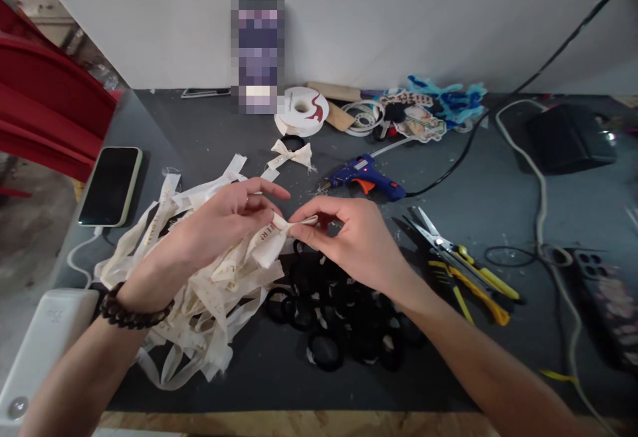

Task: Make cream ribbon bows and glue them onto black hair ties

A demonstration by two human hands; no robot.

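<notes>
My left hand [224, 221] and my right hand [349, 234] meet over the dark table, both pinched on one cream printed ribbon strip [274, 232] folded between them. Under my left hand lies a heap of cream ribbon strips [199, 304]. Below my right hand sits a pile of black hair ties [343, 321]. A finished cream ribbon bow [292, 154] rests farther back. A blue hot glue gun [366, 178] lies just beyond my right hand.
Yellow-handled scissors [458, 258] lie to the right. A phone [110, 186] and a white power bank [42, 344] sit at the left edge. A ribbon spool [303, 110], stickers [416, 118], cables [541, 178] and a black box [568, 137] line the back.
</notes>
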